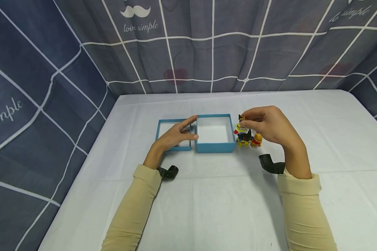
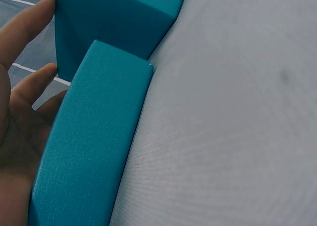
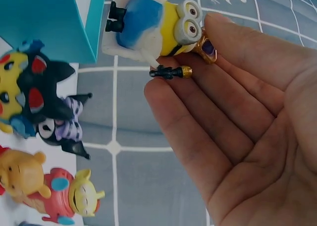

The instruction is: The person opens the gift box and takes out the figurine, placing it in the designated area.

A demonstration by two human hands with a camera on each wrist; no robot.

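Note:
A light-blue box (image 1: 216,147) with a white inside stands uncovered in the middle of the table. My left hand (image 1: 176,136) reaches over the blue lid (image 1: 179,149), its extended thumb and fingertips touching the box's left wall. To the right of the box, my right hand (image 1: 267,123) pinches a Minion figurine (image 3: 148,25) by its golden crown; the figurine wears a white robe over blue and holds a small black-and-gold piece. Below it stand several figurines, among them a yellow one in a black hood (image 3: 39,87) and a Winnie the Pooh figurine (image 3: 22,174).
Beside the Pooh stands an alien figurine (image 3: 81,194), and a black-hooded figurine in purple check (image 3: 69,119) is behind. A white cloth (image 1: 207,202) covers the table. Dark grid-patterned curtains (image 1: 191,52) enclose its back and sides.

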